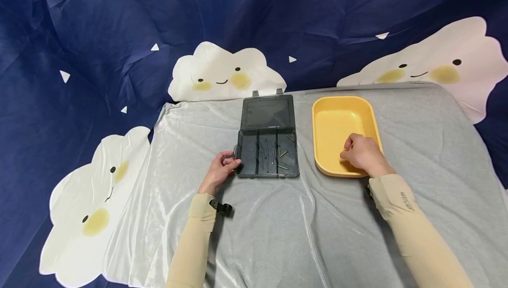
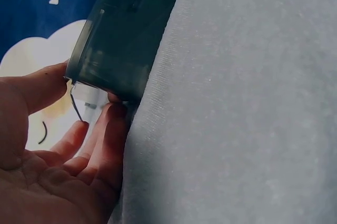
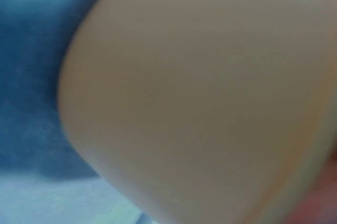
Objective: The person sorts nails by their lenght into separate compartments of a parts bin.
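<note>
A dark see-through plastic organizer box (image 1: 247,147) lies with its lid (image 1: 267,111) folded back. Several long screws or nails (image 1: 267,155) lie in its middle compartment, and shorter brassy ones (image 1: 283,154) lie in the right one. My left hand (image 1: 218,169) holds the box's left side; in the left wrist view the thumb (image 2: 50,87) presses the top edge and the fingers reach beneath, beside a thin wire loop (image 2: 75,103). Inside a yellow tray (image 1: 315,129), my right hand (image 1: 364,151) has its fingers curled low near the floor; I cannot tell whether they pinch anything.
Grey velvety cloth (image 1: 274,222) covers the table, with soft folds. Behind and to the left hangs a navy curtain (image 1: 119,19) printed with clouds. Blurred in the right wrist view, the tray's outer wall (image 3: 195,87) fills most of the picture.
</note>
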